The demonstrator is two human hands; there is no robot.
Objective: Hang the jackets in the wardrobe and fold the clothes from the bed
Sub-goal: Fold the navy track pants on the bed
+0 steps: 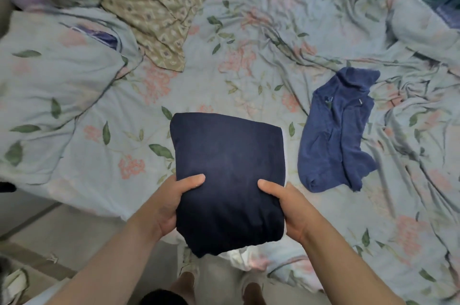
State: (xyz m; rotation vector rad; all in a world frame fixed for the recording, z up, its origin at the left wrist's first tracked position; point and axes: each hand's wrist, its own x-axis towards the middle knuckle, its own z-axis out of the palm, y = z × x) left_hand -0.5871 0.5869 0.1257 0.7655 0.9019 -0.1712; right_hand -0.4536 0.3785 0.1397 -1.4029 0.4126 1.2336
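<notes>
Head view. A dark navy garment (229, 180), folded into a compact rectangular bundle, sits in the lower centre of the frame. It is held above the near edge of the bed (224, 68), and its lower corner hangs past the mattress edge. A thin white edge shows along the bundle's right side.

The left hand (171, 202) grips the bundle's left edge. The thumb lies flat on the top face and the palm wraps the side. The fingers pass underneath and are hidden. The right hand (286, 207) grips the right edge in the same manner, with the thumb on top and the fingers out of sight below. Both forearms enter from the bottom of the frame.

A blue top (336, 130) lies on the bed to the right of centre, apart from the bundle and touched by neither hand. It is unfolded and crumpled, with its collar toward the upper part of the frame.

The bed is covered with a wrinkled pale sheet printed with pink flowers and green leaves. A beige patterned cloth (154, 5) lies bunched in the upper left of the frame. A quilt (57, 93) in the same floral print is heaped along the left side.

The floor (49, 230) shows in the lower left of the frame. The person's feet (186, 282) are visible at the bottom centre, below the bundle.
</notes>
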